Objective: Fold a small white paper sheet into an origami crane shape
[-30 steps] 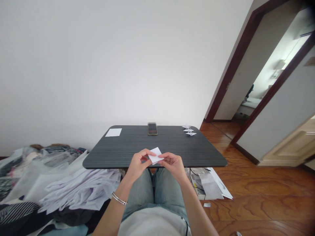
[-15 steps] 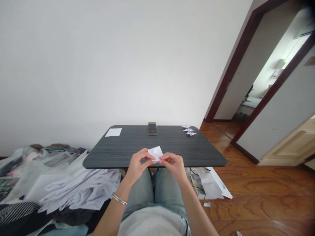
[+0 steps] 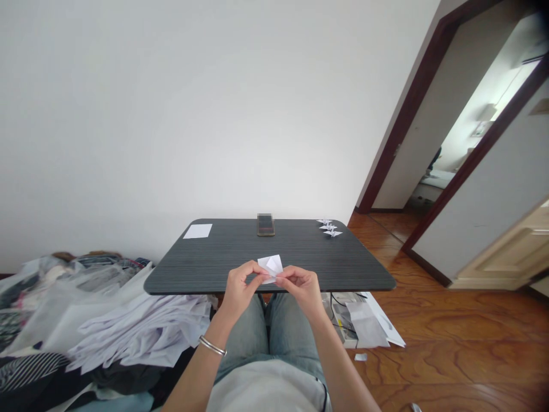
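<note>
Wall (image 3: 214,114): rose white beyond the fingers (image 3: 255,266).
Bench (image 3: 223,252): spread dark ahead of them.
Left hand (image 3: 241,285): its fingers pinched the folded paper (image 3: 271,264) at its left.
Right hand (image 3: 304,284): its fingers pinched the lower right.
White sheet (image 3: 198,231): lay ahead, left of both.
Phone (image 3: 265,225): sat straight ahead.
Paper cranes (image 3: 333,233): clustered ahead, right of the fingers.

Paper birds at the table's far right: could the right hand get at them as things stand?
Probably yes, with a forward reach: nothing visible blocks the tabletop between the right hand and the paper birds. That hand pinches the folded paper, though, so may need to let go first.
</note>
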Available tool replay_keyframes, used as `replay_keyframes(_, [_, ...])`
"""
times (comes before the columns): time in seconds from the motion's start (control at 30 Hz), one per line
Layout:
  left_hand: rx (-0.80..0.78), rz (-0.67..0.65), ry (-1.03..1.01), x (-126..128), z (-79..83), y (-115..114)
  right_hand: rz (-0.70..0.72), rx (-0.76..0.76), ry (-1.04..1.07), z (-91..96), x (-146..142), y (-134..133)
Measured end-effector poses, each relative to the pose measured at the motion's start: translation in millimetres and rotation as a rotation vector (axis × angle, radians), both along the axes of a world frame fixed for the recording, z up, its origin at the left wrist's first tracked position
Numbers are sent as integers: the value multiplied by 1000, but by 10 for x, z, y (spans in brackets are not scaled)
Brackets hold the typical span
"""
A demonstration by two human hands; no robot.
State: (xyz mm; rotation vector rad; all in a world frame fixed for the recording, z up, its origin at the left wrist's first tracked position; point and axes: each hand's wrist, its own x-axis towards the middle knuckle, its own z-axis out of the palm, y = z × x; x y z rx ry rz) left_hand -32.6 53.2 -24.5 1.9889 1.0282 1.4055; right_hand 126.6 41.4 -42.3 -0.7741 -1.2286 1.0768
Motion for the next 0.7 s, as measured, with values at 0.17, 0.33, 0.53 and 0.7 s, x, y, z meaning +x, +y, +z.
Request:
replay_keyframes(0.17, [-71, -4, -82, 57, -41, -17, -54, 11, -3, -1, -39, 9])
replay_keyframes(0.33, [-229, -81, -268, 132, -59, -26, -52, -41, 77, -30, -74, 18])
replay_keyframes(0.53, [-251, -49, -304, 149, -21, -33, -25, -89, 159, -26, -85, 6])
replay_keyframes(0.7, [-258, -1, -311, 142, -3, -45, 49, -157, 189, 33, -76, -27])
